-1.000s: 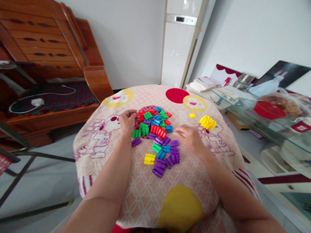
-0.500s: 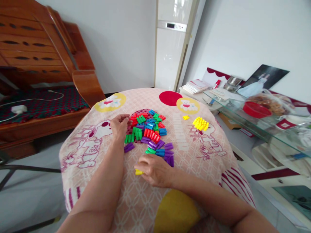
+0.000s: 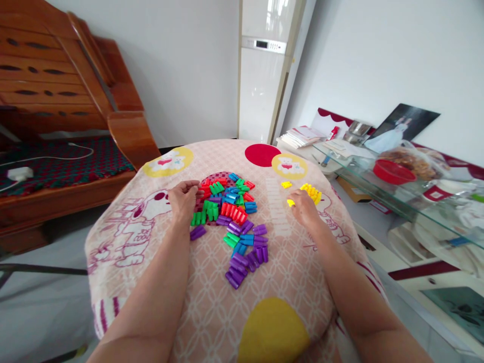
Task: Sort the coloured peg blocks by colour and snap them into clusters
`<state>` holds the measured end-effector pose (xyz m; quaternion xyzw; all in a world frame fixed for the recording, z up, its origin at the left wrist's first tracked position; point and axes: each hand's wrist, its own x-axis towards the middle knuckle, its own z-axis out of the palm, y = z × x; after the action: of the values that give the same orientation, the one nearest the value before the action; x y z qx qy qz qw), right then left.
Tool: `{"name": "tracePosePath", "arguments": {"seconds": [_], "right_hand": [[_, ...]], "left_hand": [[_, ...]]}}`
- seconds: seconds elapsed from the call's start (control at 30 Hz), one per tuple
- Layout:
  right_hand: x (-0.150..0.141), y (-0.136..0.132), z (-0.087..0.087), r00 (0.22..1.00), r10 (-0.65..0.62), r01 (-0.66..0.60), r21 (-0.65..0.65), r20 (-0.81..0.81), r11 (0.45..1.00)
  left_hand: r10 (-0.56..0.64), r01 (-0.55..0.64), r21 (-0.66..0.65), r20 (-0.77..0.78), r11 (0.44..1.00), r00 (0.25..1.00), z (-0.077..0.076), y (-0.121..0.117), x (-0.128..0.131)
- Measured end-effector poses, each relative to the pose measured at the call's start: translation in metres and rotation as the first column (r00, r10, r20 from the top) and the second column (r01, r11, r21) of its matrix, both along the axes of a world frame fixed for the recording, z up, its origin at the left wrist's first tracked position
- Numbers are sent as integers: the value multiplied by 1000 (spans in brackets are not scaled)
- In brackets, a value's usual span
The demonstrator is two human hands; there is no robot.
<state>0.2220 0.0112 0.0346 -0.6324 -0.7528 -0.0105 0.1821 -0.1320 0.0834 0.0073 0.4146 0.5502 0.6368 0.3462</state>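
Note:
My right hand [image 3: 304, 207] pinches a small yellow plastic block [image 3: 291, 202] beside a cluster of yellow blocks [image 3: 313, 191] at the table's right. Another yellow piece [image 3: 286, 185] lies a little farther back. At the left edge of a mixed heap rests my left hand [image 3: 184, 197], fingertips drawn together next to red blocks [image 3: 205, 189]; whether anything is between them is hidden. Green blocks [image 3: 206, 212], blue blocks [image 3: 250, 206] and red blocks [image 3: 234, 213] fill the heap's middle. Purple blocks [image 3: 237, 271] trail toward me from it.
The patterned tablecloth [image 3: 212, 302] covers a round table. A wooden bench [image 3: 132, 136] stands to the left. On the right is a glass shelf [image 3: 355, 176] carrying a red bowl [image 3: 394, 172], papers and bags. A tall white cabinet-like unit [image 3: 259, 85] stands behind.
My right hand has moved from the near middle to the right, beside the yellow cluster, with a yellow block, uncovering purple blocks. My left hand has stayed by the heap. The view has shifted slightly.

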Motion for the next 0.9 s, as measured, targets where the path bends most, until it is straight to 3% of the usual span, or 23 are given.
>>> {"name": "tracePosePath", "arguments": {"seconds": [0.17,0.4,0.57,0.77,0.9], "right_hand": [[11,5,-6,998,-30,31,28,-50,999],[17,1,11,944,-322,328,-84,78,941],[14,0,7,947,-310,317,-103,79,943],[25,4,3,917,-383,384,16,112,923],[31,6,2,900,-421,422,13,111,906]], "left_hand": [[17,-17,9,-4,1000,1000,1,0,-1],[23,-23,3,10,1000,1000,1,1,-1],[25,-25,6,11,1000,1000,2,0,-1],[28,-28,6,7,1000,1000,2,0,-1],[26,-26,6,9,1000,1000,2,0,0]]}}
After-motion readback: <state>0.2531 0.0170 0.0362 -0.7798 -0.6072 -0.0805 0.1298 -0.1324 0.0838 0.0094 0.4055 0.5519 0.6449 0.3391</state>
